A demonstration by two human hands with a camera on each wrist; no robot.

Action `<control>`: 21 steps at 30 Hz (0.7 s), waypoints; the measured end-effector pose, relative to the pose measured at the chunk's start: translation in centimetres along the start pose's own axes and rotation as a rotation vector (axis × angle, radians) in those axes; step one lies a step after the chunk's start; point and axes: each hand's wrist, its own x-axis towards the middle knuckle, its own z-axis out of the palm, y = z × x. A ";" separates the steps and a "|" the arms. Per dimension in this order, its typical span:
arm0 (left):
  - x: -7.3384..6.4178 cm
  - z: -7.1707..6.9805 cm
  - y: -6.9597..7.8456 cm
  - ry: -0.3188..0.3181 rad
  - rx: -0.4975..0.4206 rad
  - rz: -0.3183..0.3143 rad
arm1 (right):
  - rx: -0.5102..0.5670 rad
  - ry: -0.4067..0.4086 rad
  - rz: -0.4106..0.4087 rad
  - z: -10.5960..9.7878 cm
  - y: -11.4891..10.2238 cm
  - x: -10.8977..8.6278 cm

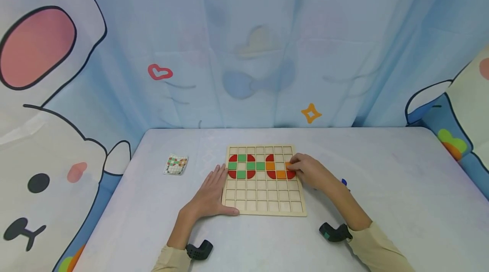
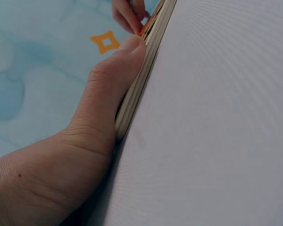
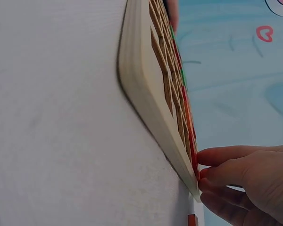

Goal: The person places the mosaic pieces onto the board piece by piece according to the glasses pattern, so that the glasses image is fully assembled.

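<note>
And there's the big blue curtain, cartoon prints all over it, spread behind the pale desk. On that desk, centre stage, sits the wooden board, flat, gridded, coloured pieces filling cells in its upper rows. Look at the left hand: fingers straight along the board's left edge, thumb out by the near edge, nothing gripped. Over on the right, the right hand has bent fingers with tips down at the right-hand edge; pinching or just pressing, I can't tell! A small printed card lies to the left, well apart from the board. Smaller again, the orange tile right at those fingertips, with a red piece just below it.

So where's the danger? I'd say that tile could catch on a grid ridge and sit crooked if it comes in at an angle. Those bunched fingertips might knock the red piece loose; a hard sideways push could skid the board if the left hand's brace slackens. And that blue item, half hidden by the forearm, could get swept by the arm. Any writing? The card shows a coloured grid, no words I can read; no brand visible anywhere.
</note>
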 end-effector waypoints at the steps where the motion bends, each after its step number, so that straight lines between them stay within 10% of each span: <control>1: 0.0 0.0 0.0 -0.001 -0.002 -0.002 | 0.002 0.002 -0.002 0.0 0.0 0.0; 21: -0.1 -0.2 0.2 0.000 -0.007 -0.001 | 0.066 0.022 0.060 -0.1 0.1 0.0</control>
